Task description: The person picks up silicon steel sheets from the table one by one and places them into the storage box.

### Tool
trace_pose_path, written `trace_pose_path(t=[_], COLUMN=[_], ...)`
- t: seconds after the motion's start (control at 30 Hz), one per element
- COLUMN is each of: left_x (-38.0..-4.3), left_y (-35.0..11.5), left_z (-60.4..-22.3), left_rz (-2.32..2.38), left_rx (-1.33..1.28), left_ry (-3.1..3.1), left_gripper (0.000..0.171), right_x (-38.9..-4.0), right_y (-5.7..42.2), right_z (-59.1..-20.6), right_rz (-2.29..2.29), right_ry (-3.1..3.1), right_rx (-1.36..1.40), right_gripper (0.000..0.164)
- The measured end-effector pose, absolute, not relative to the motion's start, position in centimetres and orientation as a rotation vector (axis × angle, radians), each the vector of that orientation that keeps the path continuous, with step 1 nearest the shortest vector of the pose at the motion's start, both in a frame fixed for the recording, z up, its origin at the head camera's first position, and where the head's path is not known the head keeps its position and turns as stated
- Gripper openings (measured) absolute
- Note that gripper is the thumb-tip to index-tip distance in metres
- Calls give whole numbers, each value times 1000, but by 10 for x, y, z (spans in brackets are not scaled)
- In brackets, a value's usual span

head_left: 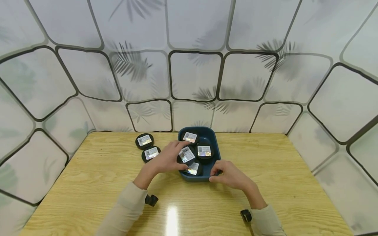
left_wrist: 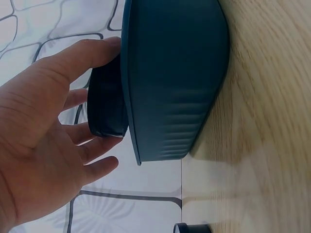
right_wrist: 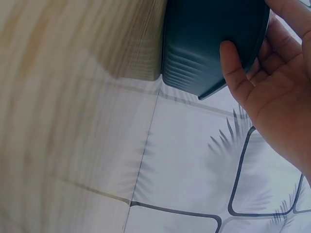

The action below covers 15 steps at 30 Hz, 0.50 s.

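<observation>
A dark blue plastic bin [head_left: 195, 179] stands on the table and contains several round black containers with white, shiny-stickered labels. At its left rim my left hand [head_left: 169, 159] grips one such round black container [head_left: 186, 154], thumb on the near side and fingers on the far side. The left wrist view shows this container [left_wrist: 104, 102] partly behind the bin's rim. My right hand [head_left: 231, 175] holds the bin's near right corner, thumb [right_wrist: 233, 68] against the outer wall and the other fingers over the rim. Inside lie a far container [head_left: 190, 137], a right one [head_left: 204, 151] and a near one [head_left: 193, 168].
Left of the bin, two more labelled round black containers [head_left: 144, 141] lie on the wooden table [head_left: 97, 183], close together. A patterned curtain [head_left: 195, 75] rises behind the table's back edge and along both sides.
</observation>
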<state>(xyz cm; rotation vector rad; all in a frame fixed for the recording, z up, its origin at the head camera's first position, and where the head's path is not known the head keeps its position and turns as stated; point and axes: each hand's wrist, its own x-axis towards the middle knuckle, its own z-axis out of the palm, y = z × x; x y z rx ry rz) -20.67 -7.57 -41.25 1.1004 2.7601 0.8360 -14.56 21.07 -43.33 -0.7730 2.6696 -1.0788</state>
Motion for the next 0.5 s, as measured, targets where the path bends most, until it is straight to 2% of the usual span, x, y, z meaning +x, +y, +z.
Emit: trace_pose_path(t=[0.5], left_x=[-207], left_y=[-65], left_z=[-419], left_rz=[807], left_rx=[1178], left_ry=[2731], left_gripper=[85], right_x=[-147], right_y=[211], right_z=[-434], right_rz=[-1068], right_ry=[2662], right_rx=[-760], right_gripper=[8])
